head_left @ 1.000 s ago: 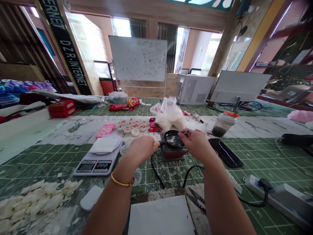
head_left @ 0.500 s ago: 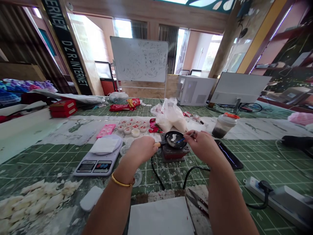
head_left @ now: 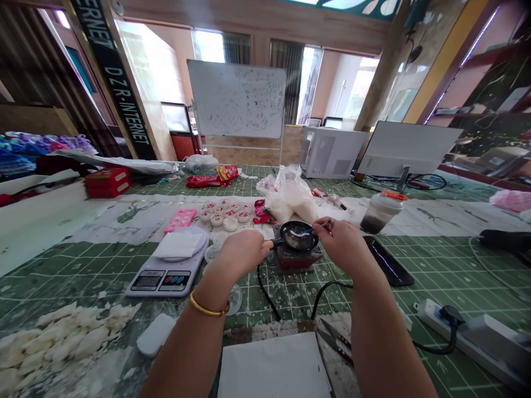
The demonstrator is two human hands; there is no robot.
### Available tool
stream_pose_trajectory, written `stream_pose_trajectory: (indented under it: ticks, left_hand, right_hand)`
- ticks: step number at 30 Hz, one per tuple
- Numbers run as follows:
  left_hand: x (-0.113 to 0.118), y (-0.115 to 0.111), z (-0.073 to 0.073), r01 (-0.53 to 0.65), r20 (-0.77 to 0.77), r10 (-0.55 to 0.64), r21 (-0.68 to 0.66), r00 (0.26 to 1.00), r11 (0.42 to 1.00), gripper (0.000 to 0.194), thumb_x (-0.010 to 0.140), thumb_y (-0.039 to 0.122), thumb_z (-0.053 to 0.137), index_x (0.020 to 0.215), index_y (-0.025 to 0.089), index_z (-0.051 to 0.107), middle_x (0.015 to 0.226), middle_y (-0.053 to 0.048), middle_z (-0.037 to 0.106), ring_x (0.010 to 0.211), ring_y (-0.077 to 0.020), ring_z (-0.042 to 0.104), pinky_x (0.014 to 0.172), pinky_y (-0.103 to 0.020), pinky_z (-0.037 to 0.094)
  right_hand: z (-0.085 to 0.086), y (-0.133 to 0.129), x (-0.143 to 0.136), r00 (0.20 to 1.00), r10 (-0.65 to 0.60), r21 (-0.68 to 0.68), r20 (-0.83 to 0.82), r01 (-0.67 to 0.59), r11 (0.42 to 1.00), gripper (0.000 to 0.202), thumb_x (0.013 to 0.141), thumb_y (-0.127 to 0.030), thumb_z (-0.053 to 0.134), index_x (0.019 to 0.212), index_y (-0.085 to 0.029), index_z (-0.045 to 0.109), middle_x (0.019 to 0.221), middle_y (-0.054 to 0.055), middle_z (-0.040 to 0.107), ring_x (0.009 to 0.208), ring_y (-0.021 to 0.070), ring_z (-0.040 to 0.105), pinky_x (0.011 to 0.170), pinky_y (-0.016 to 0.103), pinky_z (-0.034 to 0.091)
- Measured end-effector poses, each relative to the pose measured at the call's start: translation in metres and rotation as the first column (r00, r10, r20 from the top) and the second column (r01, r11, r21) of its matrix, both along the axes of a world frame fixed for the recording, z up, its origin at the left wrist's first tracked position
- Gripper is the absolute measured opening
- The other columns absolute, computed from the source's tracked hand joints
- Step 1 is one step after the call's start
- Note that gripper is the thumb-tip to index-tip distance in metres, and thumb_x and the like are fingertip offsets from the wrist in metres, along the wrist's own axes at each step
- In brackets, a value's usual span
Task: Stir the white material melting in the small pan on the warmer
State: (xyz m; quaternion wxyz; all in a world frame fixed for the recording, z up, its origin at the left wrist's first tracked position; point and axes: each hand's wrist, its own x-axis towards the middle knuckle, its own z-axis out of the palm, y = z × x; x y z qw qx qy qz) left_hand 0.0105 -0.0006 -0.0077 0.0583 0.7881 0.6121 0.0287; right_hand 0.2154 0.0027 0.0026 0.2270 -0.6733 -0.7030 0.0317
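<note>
Table (head_left: 448, 265), green grid top, spans the view. Whiteboard (head_left: 236, 99) with writing at far centre, monitor (head_left: 409, 149) far right, back towards us. Scale (head_left: 172, 271) left of the left hand, white sheet on its plate. Clear bag (head_left: 292, 196) of white stuff just on the far side of the pan. Jar (head_left: 381, 211) with orange on its lid, farther right

Left hand (head_left: 244, 251): narrow, fingers curled round the wood-coloured end of the pan's handle, back of hand up, finger detail partly hidden. Right hand (head_left: 342, 240): narrow too, thumb and fingers pinching a thin tool at its upper end, other fingers loosely bent

Burner (head_left: 296, 262), reddish block, sits between the hands, slightly to the near side. Black pan (head_left: 309, 243) is on top of it, right of the left hand and just left of the right fingertips. Handle points left into the left grip

Small cups (head_left: 230, 213) with red bits grouped left and far of the pan. Thin tool (head_left: 307, 231), blue shaft, slants left and down from the right pinch into the pan; pale stuff around its low end, can't tell tip shape
</note>
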Motion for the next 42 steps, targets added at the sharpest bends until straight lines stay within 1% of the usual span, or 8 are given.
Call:
stream_pose_trajectory:
  ticks: [6, 12, 17, 23, 29, 35, 40, 42]
  left_hand:
    - [-0.0002, 0.0006, -0.002, 0.0, 0.001, 0.0, 0.006, 1.0, 1.0, 0.052, 0.086, 0.052, 0.028, 0.075, 0.016, 0.064, 0.079, -0.011, 0.067, 0.061, -0.0187, 0.057, 0.05, -0.026, 0.031]
    - [0.0003, 0.0001, -0.0008, -0.006, 0.0, 0.006, 0.004, 1.0, 1.0, 0.051, 0.086, 0.053, 0.029, 0.073, 0.016, 0.063, 0.078, -0.01, 0.067, 0.061, -0.0172, 0.057, 0.05, -0.025, 0.029]
    - [-0.0001, -0.0005, -0.0004, -0.007, 0.015, 0.007, -0.007, 1.0, 1.0, 0.052, 0.086, 0.053, 0.028, 0.072, 0.015, 0.062, 0.075, -0.01, 0.066, 0.06, -0.0172, 0.057, 0.05, -0.025, 0.03]
    - [-0.0004, 0.0003, -0.0015, -0.011, 0.012, 0.011, 0.005, 1.0, 1.0, 0.051, 0.086, 0.053, 0.029, 0.072, 0.016, 0.062, 0.075, -0.009, 0.066, 0.062, -0.0168, 0.057, 0.051, -0.025, 0.03]
    - [-0.0005, 0.0006, -0.0016, -0.003, 0.005, 0.003, 0.0, 1.0, 1.0, 0.051, 0.086, 0.051, 0.029, 0.073, 0.016, 0.063, 0.077, -0.011, 0.067, 0.062, -0.0188, 0.058, 0.051, -0.026, 0.031]
    - [-0.0007, 0.001, -0.0019, -0.005, 0.003, 0.005, -0.005, 1.0, 1.0, 0.051, 0.087, 0.05, 0.029, 0.076, 0.016, 0.064, 0.078, -0.012, 0.067, 0.063, -0.0187, 0.059, 0.053, -0.026, 0.035]
    - [0.0001, 0.0003, -0.0006, -0.016, 0.007, 0.016, -0.008, 1.0, 1.0, 0.051, 0.086, 0.052, 0.03, 0.073, 0.015, 0.063, 0.077, -0.011, 0.067, 0.064, -0.0186, 0.06, 0.052, -0.026, 0.032]
    - [0.0002, 0.0, -0.0003, -0.011, 0.007, 0.011, -0.008, 1.0, 1.0, 0.051, 0.086, 0.052, 0.03, 0.073, 0.016, 0.063, 0.077, -0.011, 0.067, 0.064, -0.0188, 0.059, 0.051, -0.026, 0.031]
  right_hand:
    - [0.0015, -0.003, -0.001, 0.998, 0.04, 0.003, 0.043, -0.041, 0.999, 0.026, 0.086, -0.029, 0.04, 0.085, -0.019, 0.064, 0.075, 0.005, 0.068, 0.083, 0.0194, 0.059, 0.08, 0.031, 0.033]
    - [0.0032, -0.0057, -0.0021, 0.998, 0.04, 0.048, -0.054, -0.038, 0.998, 0.025, 0.085, -0.029, 0.041, 0.089, -0.019, 0.064, 0.078, 0.005, 0.069, 0.08, 0.0181, 0.06, 0.077, 0.029, 0.034]
    - [0.0017, -0.0064, -0.003, 0.99, 0.137, 0.004, -0.036, -0.137, 0.991, 0.025, 0.086, -0.03, 0.04, 0.083, -0.021, 0.063, 0.072, 0.002, 0.068, 0.077, 0.0173, 0.059, 0.074, 0.029, 0.034]
    - [0.0011, -0.004, -0.0036, 0.996, 0.077, 0.067, -0.05, -0.073, 0.995, 0.025, 0.085, -0.03, 0.04, 0.085, -0.02, 0.064, 0.073, 0.003, 0.068, 0.075, 0.0174, 0.06, 0.074, 0.029, 0.034]
    - [-0.001, -0.0019, -0.0025, 0.996, 0.095, 0.011, 0.0, -0.095, 0.995, 0.025, 0.086, -0.028, 0.039, 0.086, -0.019, 0.063, 0.073, 0.004, 0.068, 0.076, 0.0177, 0.059, 0.073, 0.029, 0.034]
    - [0.001, -0.0046, -0.0037, 0.996, 0.068, 0.078, -0.057, -0.064, 0.995, 0.026, 0.085, -0.032, 0.04, 0.086, -0.02, 0.064, 0.071, 0.003, 0.067, 0.073, 0.0177, 0.059, 0.072, 0.028, 0.034]
    - [0.0, -0.0031, -0.0035, 0.995, 0.095, 0.031, -0.016, -0.094, 0.995, 0.026, 0.085, -0.03, 0.04, 0.085, -0.019, 0.064, 0.07, 0.004, 0.067, 0.073, 0.0178, 0.058, 0.072, 0.029, 0.034]
    - [-0.0002, -0.003, -0.0028, 0.997, 0.076, 0.058, -0.02, -0.075, 0.995, 0.026, 0.086, -0.03, 0.04, 0.086, -0.019, 0.064, 0.071, 0.004, 0.067, 0.073, 0.0179, 0.059, 0.072, 0.028, 0.034]
